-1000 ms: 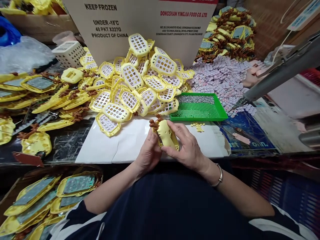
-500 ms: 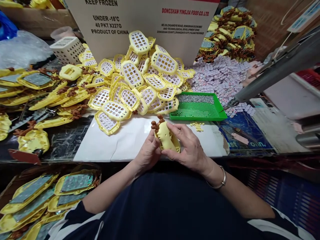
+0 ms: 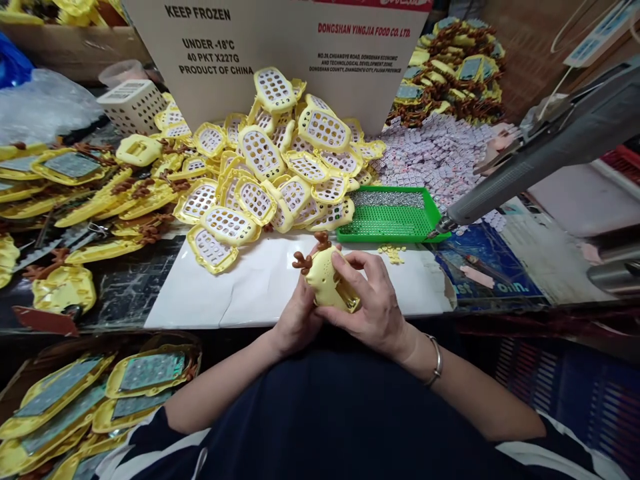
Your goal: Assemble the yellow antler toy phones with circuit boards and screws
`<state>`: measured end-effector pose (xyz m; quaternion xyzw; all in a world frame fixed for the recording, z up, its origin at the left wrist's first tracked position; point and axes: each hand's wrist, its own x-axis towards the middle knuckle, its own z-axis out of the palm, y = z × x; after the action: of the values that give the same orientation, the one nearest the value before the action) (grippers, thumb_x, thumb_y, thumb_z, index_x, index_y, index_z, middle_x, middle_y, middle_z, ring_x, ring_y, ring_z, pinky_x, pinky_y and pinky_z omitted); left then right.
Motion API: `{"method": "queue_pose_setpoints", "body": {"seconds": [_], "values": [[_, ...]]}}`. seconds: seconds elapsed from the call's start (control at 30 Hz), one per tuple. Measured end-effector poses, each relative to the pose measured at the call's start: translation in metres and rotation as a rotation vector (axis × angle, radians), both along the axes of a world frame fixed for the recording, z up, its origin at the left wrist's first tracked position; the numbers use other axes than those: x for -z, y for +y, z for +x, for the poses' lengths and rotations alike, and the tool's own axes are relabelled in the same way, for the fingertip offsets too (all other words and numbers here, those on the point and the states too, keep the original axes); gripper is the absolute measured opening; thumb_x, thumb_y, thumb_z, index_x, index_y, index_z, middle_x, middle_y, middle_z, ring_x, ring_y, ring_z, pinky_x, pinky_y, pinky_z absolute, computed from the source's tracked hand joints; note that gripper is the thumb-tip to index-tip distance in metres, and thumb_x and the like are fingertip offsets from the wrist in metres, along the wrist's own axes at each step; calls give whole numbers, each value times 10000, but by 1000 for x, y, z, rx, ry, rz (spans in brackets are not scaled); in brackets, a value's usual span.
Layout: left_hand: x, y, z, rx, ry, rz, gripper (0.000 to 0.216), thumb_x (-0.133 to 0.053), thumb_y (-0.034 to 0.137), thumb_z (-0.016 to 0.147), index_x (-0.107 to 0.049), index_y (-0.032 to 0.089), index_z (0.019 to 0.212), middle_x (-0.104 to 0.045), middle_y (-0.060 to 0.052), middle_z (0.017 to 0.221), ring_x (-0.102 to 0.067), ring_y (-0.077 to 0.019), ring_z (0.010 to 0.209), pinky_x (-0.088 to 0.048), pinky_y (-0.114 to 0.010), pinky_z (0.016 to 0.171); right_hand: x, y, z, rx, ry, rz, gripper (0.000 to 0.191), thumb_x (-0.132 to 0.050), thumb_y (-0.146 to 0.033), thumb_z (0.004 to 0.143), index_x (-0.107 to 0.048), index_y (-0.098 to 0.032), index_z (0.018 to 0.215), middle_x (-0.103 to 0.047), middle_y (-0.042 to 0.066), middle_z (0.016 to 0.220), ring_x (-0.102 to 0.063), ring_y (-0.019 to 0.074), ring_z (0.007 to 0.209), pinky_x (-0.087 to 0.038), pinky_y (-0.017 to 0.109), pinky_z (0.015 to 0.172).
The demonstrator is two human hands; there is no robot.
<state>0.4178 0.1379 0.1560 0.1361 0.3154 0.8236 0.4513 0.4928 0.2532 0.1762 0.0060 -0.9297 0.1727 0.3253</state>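
Observation:
Close to the table's front edge, a yellow plastic toy shell with brown antlers is held between both hands. My left hand grips it from the left and below, with part of its fingers hidden behind the shell. On the other side, my right hand has its thumb along the lower edge and its fingers on the upper right. An opening shows in the shell's back near my right fingers. Beneath lies a white sheet, and just beyond are small yellow pieces.
A heap of yellow face plates leans against a printed carton. Right of it sit a green tray of small metal parts and a pile of white pieces. An electric screwdriver hangs at right. Shells with circuit boards fill a lower-left box.
The toy shell has been turned in my hands, so its antlers lean left and more of the opening shows. My right fingers have bent. The screwdriver hangs slightly lower and further left.

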Motion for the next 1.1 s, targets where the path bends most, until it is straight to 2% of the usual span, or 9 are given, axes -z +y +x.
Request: {"method": "queue_pose_setpoints", "body": {"seconds": [0.1, 0.27, 0.43, 0.5, 0.63, 0.73, 0.8, 0.93, 1.1], "values": [[0, 1, 3, -53, 71, -9, 807, -658, 653, 748, -423, 266, 1416, -363, -106, 1538, -376, -309, 1389, -355, -434, 1136, -2, -7, -1, 36, 41, 54, 660, -667, -406, 828, -419, -178, 1395, -494, 133, 1091, -505, 244, 979, -511, 432, 846], [4, 1, 5, -204, 151, -60, 466, -707, 387, 811, -571, 237, 1231, -600, -91, 1332, -559, -256, 1233, -445, -395, 1061, -4, -8, -3, 39, 58, 106, 593, -652, -438, 834, -485, -123, 1308, -496, 148, 1057, -500, 250, 957, -516, 429, 821], [3, 3, 0, -300, 76, -80, 400, -730, 392, 761, -632, 180, 1085, -717, -86, 1060, -675, -259, 1010, -542, -376, 903, -5, 2, -1, -66, -3, -144, 477, -510, -422, 937, -470, -150, 1327, -561, 118, 1047, -560, 192, 962, -538, 342, 830], [0, 7, -3, -350, -4, -79, 408, -731, 402, 751, -624, 187, 1081, -714, -72, 1061, -666, -252, 1040, -525, -379, 943, -2, 4, -2, -46, -18, -113, 516, -508, -454, 929, -474, -132, 1331, -569, 141, 1089, -559, 215, 1001, -536, 372, 868], [-4, 15, -8, -422, -67, -101, 445, -752, 360, 715, -593, 209, 1101, -699, -50, 1095, -650, -224, 1068, -506, -357, 979, 7, 3, -7, -31, -45, 58, 609, -566, -527, 872, -497, -131, 1330, -524, 181, 1216, -529, 281, 1100, -515, 459, 935], [-4, 19, -7, -447, -65, -105, 498, -777, 359, 690, -575, 242, 1130, -684, -41, 1150, -637, -221, 1100, -509, -336, 966, 10, 4, -10, -37, -57, 36, 621, -562, -465, 891, -430, -123, 1392, -490, 197, 1284, -507, 284, 1181, -504, 462, 977], [-4, 21, -5, -445, -76, -83, 516, -757, 438, 722, -573, 245, 1163, -668, -50, 1198, -608, -224, 1161, -488, -333, 1001, 10, 5, -11, -48, -60, 26, 624, -556, -430, 900, -392, -139, 1427, -506, 188, 1276, -512, 278, 1189, -506, 462, 984], [-7, 24, -5, -420, -110, -46, 485, -529, 583, 882, -604, 220, 1195, -668, -70, 1208, -559, -225, 1244, -447, -337, 1063, 6, 8, -11, -51, -78, 36, 644, -562, -447, 892, -392, -145, 1434, -543, 178, 1226, -542, 278, 1155, -528, 465, 955], [-10, 24, -7, -385, -164, 23, 472, -351, 531, 975, -553, 262, 1305, -647, -56, 1265, -540, -198, 1269, -435, -331, 1076, 1, 8, -13, -68, -113, -6, 608, -575, -436, 885, -456, -106, 1382, -568, 168, 1154, -574, 254, 1096, -548, 419, 930]]}}
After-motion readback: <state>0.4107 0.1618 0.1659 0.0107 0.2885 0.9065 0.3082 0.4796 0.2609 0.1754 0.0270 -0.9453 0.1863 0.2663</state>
